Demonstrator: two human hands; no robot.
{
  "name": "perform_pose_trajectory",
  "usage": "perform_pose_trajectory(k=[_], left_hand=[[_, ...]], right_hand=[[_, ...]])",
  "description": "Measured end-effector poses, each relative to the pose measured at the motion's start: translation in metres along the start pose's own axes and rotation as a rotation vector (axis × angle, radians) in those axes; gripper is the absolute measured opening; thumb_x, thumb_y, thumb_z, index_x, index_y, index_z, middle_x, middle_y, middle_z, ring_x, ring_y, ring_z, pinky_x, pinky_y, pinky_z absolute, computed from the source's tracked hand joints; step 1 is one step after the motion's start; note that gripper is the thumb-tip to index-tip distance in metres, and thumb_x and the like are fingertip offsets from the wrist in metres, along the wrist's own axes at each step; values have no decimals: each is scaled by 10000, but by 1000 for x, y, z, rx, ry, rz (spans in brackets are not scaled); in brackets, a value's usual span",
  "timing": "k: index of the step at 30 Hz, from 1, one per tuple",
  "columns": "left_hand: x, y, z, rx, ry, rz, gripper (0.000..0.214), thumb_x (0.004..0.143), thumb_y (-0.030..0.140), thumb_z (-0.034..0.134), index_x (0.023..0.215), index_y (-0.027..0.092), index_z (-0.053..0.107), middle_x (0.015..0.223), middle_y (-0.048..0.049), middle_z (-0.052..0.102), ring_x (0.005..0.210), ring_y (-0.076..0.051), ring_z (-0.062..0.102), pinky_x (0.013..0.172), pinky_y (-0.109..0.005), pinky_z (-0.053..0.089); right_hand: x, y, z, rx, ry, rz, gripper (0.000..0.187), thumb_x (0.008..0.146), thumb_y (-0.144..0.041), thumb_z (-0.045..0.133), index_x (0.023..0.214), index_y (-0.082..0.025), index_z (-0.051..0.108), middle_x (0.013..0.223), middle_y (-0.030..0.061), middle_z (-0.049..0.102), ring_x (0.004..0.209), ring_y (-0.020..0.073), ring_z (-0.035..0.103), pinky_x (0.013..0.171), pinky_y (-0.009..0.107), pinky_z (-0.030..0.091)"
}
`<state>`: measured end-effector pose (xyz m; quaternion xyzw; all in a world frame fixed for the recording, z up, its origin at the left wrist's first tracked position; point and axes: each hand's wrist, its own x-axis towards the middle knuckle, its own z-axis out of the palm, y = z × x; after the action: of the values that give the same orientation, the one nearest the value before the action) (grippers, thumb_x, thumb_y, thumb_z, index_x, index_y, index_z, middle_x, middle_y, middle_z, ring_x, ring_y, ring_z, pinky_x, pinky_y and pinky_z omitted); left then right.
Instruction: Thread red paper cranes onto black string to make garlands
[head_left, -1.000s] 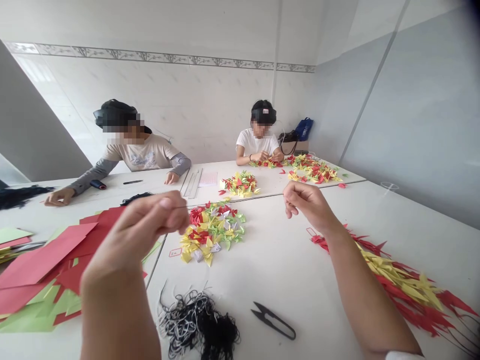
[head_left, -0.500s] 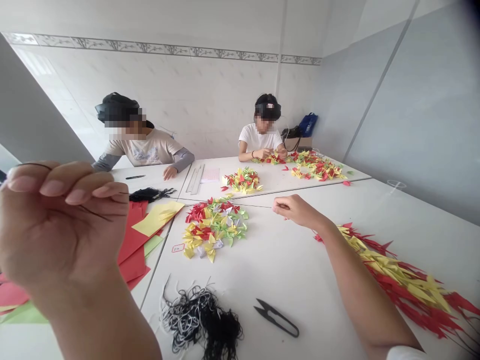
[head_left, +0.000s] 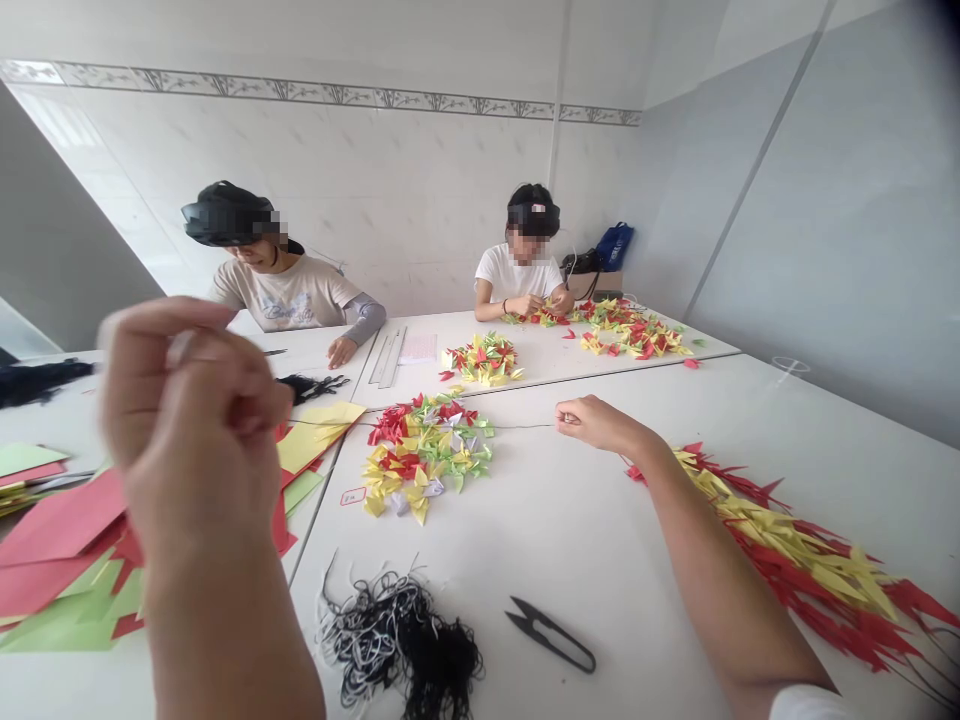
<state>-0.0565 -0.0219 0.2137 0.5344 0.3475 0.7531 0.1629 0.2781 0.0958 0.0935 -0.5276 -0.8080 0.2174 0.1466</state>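
My left hand [head_left: 191, 420] is raised close to the camera, fingers curled in a pinch on one end of a thin dark thread [head_left: 450, 425]. The thread runs taut to the right, over a pile of red, yellow and green folded paper pieces [head_left: 424, 455]. My right hand [head_left: 596, 420] pinches the thread's other end just above the white table [head_left: 570, 520]. A strung row of red and yellow paper pieces [head_left: 802, 560] lies beside my right forearm.
A heap of black and white threads [head_left: 405, 640] and small black snips [head_left: 551, 635] lie near me. Red, green and yellow paper sheets [head_left: 67, 540] sit at the left. Two other people [head_left: 285, 285] [head_left: 525, 265] sit at the far table with more paper piles [head_left: 480, 362].
My left hand swung out left and up close to the camera, then came back a little to the right. The thread now stretches taut between both hands. My right hand dropped slightly.
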Motion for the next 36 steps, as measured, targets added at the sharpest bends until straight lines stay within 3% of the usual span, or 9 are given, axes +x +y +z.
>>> perform_pose_trajectory(k=[1,5,7,13,18,22,27,31,36], left_hand=[[-4,-1,9,35,-86,41,247,799,99,614,1006,234,616,592,65,435,522,-62,316,453,-206,218],[-24,-16,37,256,-599,-60,380,871,133,590,1238,232,595,723,18,595,584,-96,483,499,-219,365],[-32,-23,47,291,-714,-84,374,910,153,546,1275,235,567,732,7,604,622,-115,538,514,-217,390],[-49,-23,66,391,-823,-93,437,922,138,513,1338,270,501,742,27,632,602,-102,525,533,-204,389],[-56,-21,73,504,-875,-23,555,914,135,519,1429,314,419,694,78,606,521,-75,407,518,-183,350],[-56,-23,74,489,-880,-21,611,902,121,504,1475,291,374,685,77,595,510,-76,385,517,-186,349],[-53,-20,72,521,-883,-26,587,862,96,497,1425,261,457,622,86,527,507,-80,355,496,-187,316],[-51,-15,69,550,-958,-53,530,850,99,513,1355,260,514,619,90,541,475,-74,343,473,-189,309],[-52,-19,73,315,-1041,-218,258,936,247,548,1192,224,568,841,5,672,624,-95,575,575,-209,459]], right_hand=[[-3,-4,-3,-17,26,-1,169,868,-278,519,714,-210,521,618,-46,426,549,117,373,531,254,256],[-20,-35,-12,119,172,-146,191,952,-370,489,871,-231,593,603,-63,408,554,117,356,562,246,291],[-29,-55,-14,246,247,-257,228,966,-425,503,932,-231,618,634,-60,397,587,118,385,595,243,330],[-48,-95,-3,646,293,-456,287,956,-494,564,1038,-229,639,692,-39,446,641,128,478,638,263,433],[-50,-108,12,868,362,-417,223,887,-438,691,940,-227,638,627,-64,403,578,111,434,571,250,442],[-48,-110,12,1012,376,-387,275,861,-463,719,825,-212,613,657,-47,487,560,98,485,531,240,454],[-49,-109,7,1069,418,-365,312,856,-492,716,795,-207,604,689,-37,546,556,92,525,528,234,480],[-50,-109,7,1049,421,-358,321,851,-497,721,784,-206,602,638,-52,506,547,92,518,521,229,476],[-50,-111,10,1048,397,-410,278,872,-447,715,790,-207,601,636,-45,547,554,97,528,518,232,458]])
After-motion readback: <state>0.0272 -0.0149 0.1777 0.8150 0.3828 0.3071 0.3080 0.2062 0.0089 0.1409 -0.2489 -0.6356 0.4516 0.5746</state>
